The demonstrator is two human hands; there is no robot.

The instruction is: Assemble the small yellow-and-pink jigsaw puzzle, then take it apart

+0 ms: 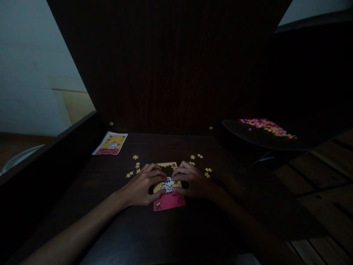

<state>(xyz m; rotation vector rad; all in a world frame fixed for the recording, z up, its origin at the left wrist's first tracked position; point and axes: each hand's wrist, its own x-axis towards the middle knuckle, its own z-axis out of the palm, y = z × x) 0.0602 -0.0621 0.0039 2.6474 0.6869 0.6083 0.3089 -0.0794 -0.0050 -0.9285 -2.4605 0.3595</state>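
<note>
Dim light throughout; pale wall at upper left, slatted floor at lower right. Dark wood-grained tabletop backed by a tall dark panel, with two small round fittings near the panel's foot. Low dark side board borders the left side.

Jigsaw puzzle lies flat on the tabletop, centred between the two hands. Its near part is pink, with a yellow band and a white cartoon animal above. Beyond that, a yellow edge strip runs across the far side, and dark surface shows in the gap between strip and animal.

Left hand: palm down, fingers bent, fingertips at the puzzle's left part, thumb on it near the pink area. Right hand: mirrors this from the right, fingers curled inward, thumb reaching the yellow band beside the animal. Fingertips of the two hands are near each other. Whether either hand pinches a piece cannot be told; the grip is too small and dark.

Loose yellow pieces: one scatter beyond the left hand, another beyond and to the right of the right hand. Printed sheet, showing a similar white animal on yellow and red, lies at the far left of the tabletop. Heap of small multicoloured bits rests on a dark curved surface at right, apart from the puzzle.
</note>
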